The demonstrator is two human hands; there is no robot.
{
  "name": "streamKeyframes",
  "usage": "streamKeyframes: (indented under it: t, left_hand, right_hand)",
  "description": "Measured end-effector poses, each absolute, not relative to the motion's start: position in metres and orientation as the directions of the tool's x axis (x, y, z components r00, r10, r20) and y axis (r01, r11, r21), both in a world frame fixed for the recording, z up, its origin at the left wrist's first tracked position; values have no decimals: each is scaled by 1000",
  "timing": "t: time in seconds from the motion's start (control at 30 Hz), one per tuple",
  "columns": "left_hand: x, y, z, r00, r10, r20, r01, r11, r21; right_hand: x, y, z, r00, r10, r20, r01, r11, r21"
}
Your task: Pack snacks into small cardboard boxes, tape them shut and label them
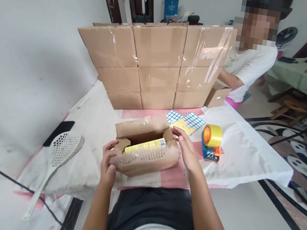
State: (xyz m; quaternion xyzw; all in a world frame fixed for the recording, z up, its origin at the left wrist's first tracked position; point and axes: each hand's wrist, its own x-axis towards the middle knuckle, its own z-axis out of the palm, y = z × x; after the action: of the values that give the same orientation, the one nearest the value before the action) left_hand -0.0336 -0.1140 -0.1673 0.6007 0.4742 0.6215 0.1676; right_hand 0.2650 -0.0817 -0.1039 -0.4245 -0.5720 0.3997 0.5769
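Observation:
An open cardboard box sits at the near edge of the table, its flaps raised. Inside lies a yellow printed pack with a barcode, and the rest of the interior is dark. My left hand grips the left end of the box, fingers curled over the corner. At the opposite end, my right hand holds the box with its fingers along the upper corner. Beyond the box lie blue-and-white label sheets and a yellow sheet. A tape dispenser with a yellow roll stands right of my right hand.
Stacked cardboard boxes form a wall across the back of the table. A white slotted skimmer and a flat black object lie left. Behind the stack, another person reaches toward a smaller box.

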Motion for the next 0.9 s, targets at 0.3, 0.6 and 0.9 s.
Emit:
streamKeyframes:
  t: [0.3, 0.6, 0.9]
  left_hand:
    - [-9, -122, -154, -353, 834, 423, 108, -413, 904]
    - [-22, -131, -115, 313, 619, 720, 596, -719, 358]
    - [-13, -141, -104, 408, 716, 567, 823, -557, 112]
  right_hand:
    - [252, -86, -130, 56, 962, 268, -226, 274, -935]
    - [261, -96, -109, -206, 859, 469, -6, 478, -878]
    - [269, -81, -104, 247, 770, 588, 424, 460, -780]
